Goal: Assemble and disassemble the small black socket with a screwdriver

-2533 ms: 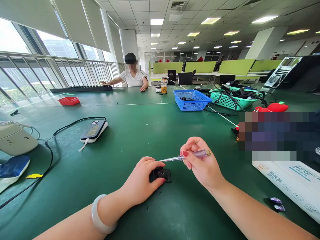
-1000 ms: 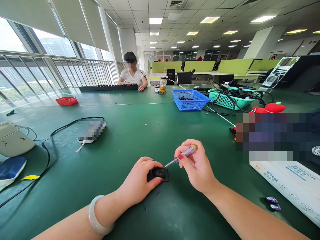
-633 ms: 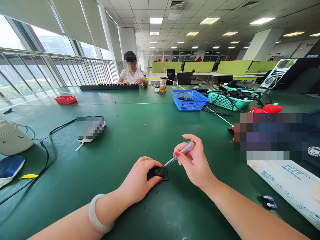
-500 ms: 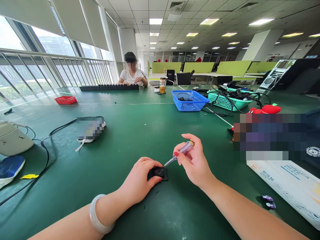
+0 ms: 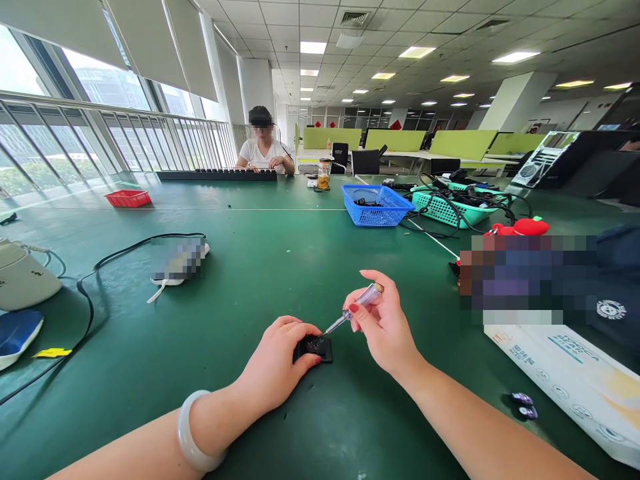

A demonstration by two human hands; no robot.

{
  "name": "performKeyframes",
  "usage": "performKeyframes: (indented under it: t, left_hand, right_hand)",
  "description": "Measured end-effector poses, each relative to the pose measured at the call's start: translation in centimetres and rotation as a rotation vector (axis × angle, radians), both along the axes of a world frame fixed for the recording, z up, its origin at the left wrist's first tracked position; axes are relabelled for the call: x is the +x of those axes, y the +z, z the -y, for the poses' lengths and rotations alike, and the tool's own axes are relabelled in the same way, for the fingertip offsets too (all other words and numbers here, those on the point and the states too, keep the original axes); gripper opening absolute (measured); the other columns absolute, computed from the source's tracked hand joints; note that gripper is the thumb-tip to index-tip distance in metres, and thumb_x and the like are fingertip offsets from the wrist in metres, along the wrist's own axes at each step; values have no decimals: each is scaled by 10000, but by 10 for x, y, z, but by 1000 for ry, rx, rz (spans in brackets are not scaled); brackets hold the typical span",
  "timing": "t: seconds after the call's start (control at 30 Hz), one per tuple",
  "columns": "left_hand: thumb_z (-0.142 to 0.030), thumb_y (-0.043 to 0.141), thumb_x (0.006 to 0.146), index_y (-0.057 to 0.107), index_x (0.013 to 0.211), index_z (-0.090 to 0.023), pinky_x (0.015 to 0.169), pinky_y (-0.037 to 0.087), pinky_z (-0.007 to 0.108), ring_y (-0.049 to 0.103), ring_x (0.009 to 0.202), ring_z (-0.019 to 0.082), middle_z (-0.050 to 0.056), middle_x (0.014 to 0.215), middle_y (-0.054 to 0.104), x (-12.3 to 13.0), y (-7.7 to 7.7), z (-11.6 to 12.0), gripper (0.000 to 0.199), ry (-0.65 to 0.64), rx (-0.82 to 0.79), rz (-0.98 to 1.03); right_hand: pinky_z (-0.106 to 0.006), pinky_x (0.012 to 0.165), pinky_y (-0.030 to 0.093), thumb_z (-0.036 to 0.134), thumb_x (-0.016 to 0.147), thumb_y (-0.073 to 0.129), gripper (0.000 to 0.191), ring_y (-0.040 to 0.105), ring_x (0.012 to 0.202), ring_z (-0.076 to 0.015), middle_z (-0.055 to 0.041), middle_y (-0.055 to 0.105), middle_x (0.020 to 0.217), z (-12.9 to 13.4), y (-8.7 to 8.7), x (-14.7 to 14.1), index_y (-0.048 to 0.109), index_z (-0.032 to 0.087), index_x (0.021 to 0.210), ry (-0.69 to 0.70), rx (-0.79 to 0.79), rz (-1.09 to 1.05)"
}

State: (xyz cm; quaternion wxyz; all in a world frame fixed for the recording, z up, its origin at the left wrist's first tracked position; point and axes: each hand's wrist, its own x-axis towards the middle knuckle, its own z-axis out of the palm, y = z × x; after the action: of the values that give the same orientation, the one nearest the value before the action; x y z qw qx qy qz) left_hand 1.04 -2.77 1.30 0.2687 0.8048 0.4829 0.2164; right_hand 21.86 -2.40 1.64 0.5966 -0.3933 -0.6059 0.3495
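On the green table (image 5: 240, 267) lies a small black part (image 5: 316, 347), with darker round details on its top. My left hand (image 5: 280, 360) grips it from the left, fingertips along its far edge and thumb at its near edge. A screwdriver (image 5: 366, 297) with a clear purplish handle is pinched in the fingers of my right hand (image 5: 387, 327). It slants down to the left, and its tip meets the far edge of the black part. Whether the tip sits in a screw is too small to tell.
A blue basket (image 5: 377, 212) and a teal basket (image 5: 453, 207) with cables stand farther back. At the right are a white box (image 5: 575, 380) and small purple items (image 5: 523, 406). A red tray (image 5: 127, 198) is back left; a person (image 5: 263, 150) sits across.
The whole view has shifted slightly. Both hands, the black part and the screwdriver keep nearly the same places relative to each other.
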Motion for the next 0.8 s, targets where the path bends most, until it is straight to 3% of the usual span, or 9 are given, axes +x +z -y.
performKeyframes:
  t: [0.23,0.47,0.8]
  left_hand:
    - [-232,669,851,702,1111,-265,1075,490,489,573,1216,284,48,1131,726,-1,-4,0,264,-13,24,21]
    - [-269,650,844,697,1140,-265,1084,475,496,576,1211,288,44,1152,725,-1,0,-2,299,-18,-31,28]
    - [-305,623,841,700,1140,-254,1090,467,502,576,1199,302,57,1158,720,-1,2,-2,313,-50,-13,-9]
  right_hand:
    - [-293,604,534,446,1019,511,345,552,609,-111,8,636,880,7,-2,1,390,310,1312,66,100,80]
    - [-286,564,520,522,930,644,491,533,558,-106,35,634,826,1,-3,3,391,296,1285,20,21,-4]
    - [-274,524,478,569,900,670,552,508,514,-95,49,636,811,0,-2,6,376,306,1286,16,-12,-4]
